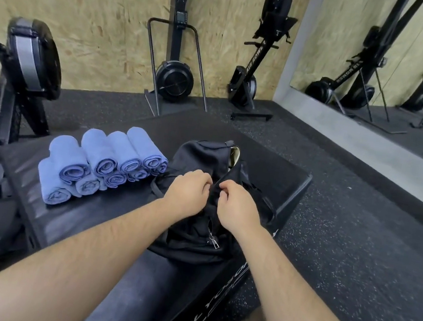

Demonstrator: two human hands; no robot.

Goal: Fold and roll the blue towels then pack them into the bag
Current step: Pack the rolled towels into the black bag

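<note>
Several rolled blue towels (103, 166) lie stacked in two layers on the black padded box (280, 178), left of centre. To their right sits a black bag (200, 155) with a zip running along its top and a metal zip pull (214, 241) hanging at its near end. My left hand (188, 188) grips the bag's fabric on the left side of the zip line. My right hand (238, 204) pinches the fabric on the right side. The hands are close together above the bag. The bag's inside is hidden.
Black rowing machines (173, 80) lean against the chipboard wall beyond the box, and another machine (30, 57) stands at the left. A wall mirror (407, 53) is at the right. Speckled black rubber floor (359, 243) surrounds the box.
</note>
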